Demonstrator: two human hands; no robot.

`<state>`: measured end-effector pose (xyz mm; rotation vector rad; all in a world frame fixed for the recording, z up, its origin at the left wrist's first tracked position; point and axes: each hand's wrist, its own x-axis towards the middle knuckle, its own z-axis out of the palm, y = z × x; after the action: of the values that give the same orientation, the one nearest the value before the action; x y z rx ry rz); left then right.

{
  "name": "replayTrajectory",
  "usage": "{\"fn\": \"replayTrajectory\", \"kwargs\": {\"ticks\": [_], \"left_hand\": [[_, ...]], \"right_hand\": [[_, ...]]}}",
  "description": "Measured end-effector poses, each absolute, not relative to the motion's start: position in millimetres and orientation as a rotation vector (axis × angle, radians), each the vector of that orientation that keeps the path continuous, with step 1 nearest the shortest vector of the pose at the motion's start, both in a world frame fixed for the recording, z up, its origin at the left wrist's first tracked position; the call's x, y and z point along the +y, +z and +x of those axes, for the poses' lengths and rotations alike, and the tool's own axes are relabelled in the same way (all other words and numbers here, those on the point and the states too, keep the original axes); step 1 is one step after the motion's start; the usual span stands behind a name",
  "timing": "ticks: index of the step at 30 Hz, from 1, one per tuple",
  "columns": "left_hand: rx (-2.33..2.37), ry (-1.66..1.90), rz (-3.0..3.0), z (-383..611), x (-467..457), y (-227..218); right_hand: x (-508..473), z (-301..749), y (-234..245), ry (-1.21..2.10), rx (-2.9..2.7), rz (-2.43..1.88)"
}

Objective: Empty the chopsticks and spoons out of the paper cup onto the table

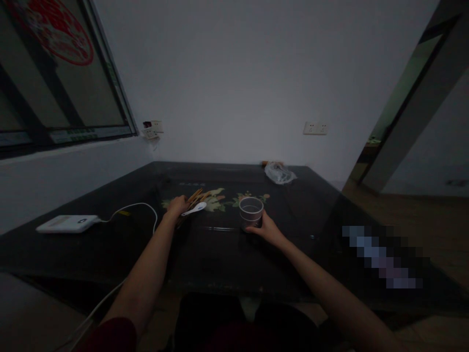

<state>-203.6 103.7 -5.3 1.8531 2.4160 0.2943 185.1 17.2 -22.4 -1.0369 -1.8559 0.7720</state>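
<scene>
My left hand [176,206] is closed around a bundle of wooden chopsticks [195,196] and a white spoon [196,209], low over the dark glass table [205,254]. The sticks fan out to the upper right of my fist. My right hand [266,228] grips the near side of a clear plastic cup [251,211] that stands upright on the table, a hand's width to the right of the spoon.
A white flat device [68,223] with a white cable [135,208] lies at the table's left. A crumpled clear plastic bag [279,173] sits at the far edge by the wall. A doorway opens at the right, a window at the left.
</scene>
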Motion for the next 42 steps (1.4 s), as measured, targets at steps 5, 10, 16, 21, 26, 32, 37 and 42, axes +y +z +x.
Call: {"fn": "replayTrajectory", "kwargs": {"ticks": [5,10,16,21,26,32,37,42], "left_hand": [[2.416,0.386,1.807,-208,104,-8],[2.412,0.418,1.782,-211,103,-10],[2.371,0.395,1.779,-209,103,-8],[2.364,0.370,1.776,-205,103,-5],[2.330,0.402,1.776,-201,100,-1],[2.345,0.546,1.697,-203,99,-2],[2.349,0.618,1.675,-210,100,-1],[2.382,0.662,1.646,-215,97,-1]], "right_hand": [[18,186,-24,0.768,-1.855,-1.038],[18,186,-23,0.772,-1.848,-1.057],[19,186,-25,0.777,-1.848,-1.059],[19,186,-25,0.781,-1.848,-1.052],[18,186,-23,0.772,-1.847,-1.052],[17,186,-23,0.786,-1.843,-1.033],[18,186,-24,0.773,-1.843,-1.043],[18,186,-23,0.780,-1.847,-1.040]]}}
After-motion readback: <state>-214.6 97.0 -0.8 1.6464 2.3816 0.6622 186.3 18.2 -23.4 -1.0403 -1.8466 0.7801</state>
